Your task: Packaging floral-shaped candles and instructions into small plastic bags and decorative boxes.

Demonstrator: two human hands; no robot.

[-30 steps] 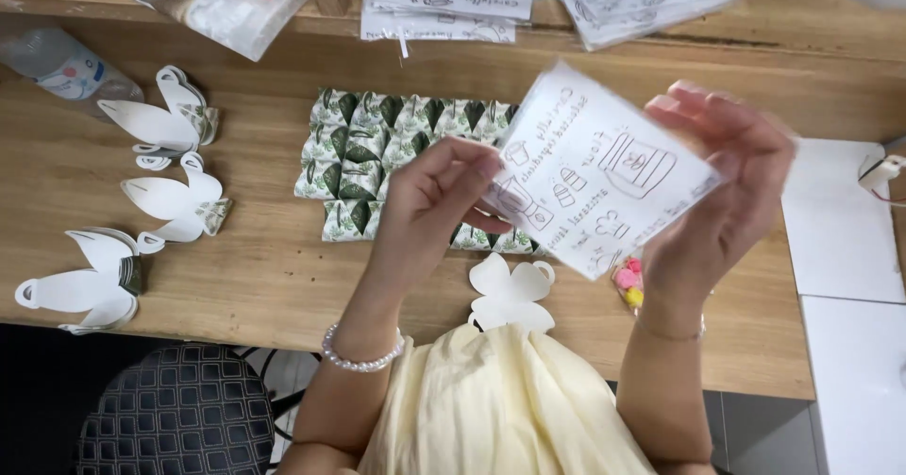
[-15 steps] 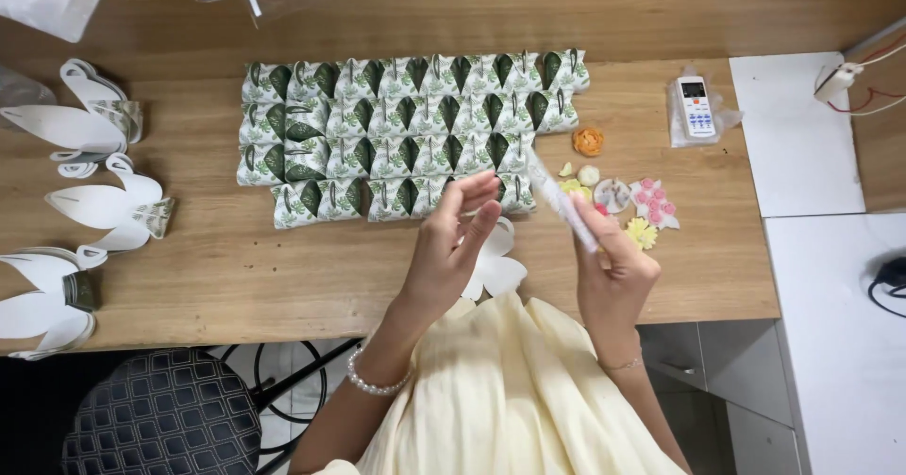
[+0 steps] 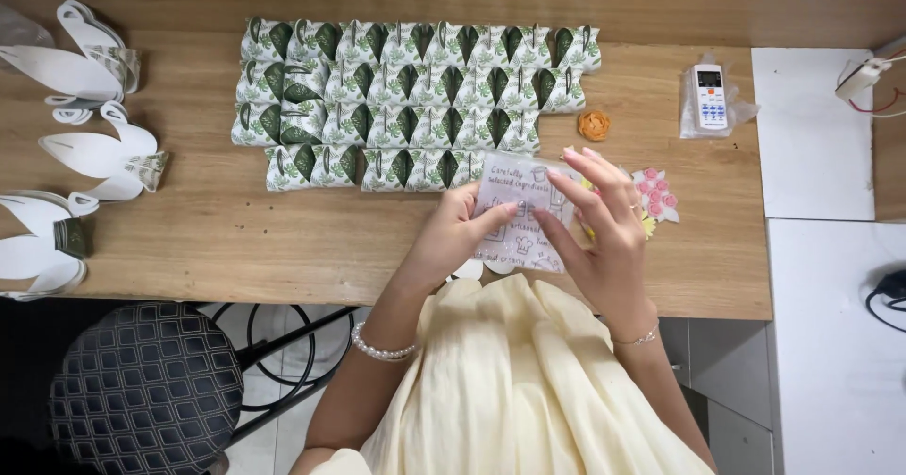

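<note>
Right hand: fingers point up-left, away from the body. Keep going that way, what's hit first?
Probably the block of green leaf-print boxes, just past the clear printed pouch that the right hand holds; height above the table is unclear.

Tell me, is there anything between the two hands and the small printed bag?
Nothing visible. The left hand and the right hand both grip the small printed bag directly, above the front edge of the wooden table.

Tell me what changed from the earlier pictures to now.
The printed clear pouch, raised and large in view a second ago, now sits lower over the table edge, gripped by left hand and right hand. The leaf-print boxes stay in rows.
</note>
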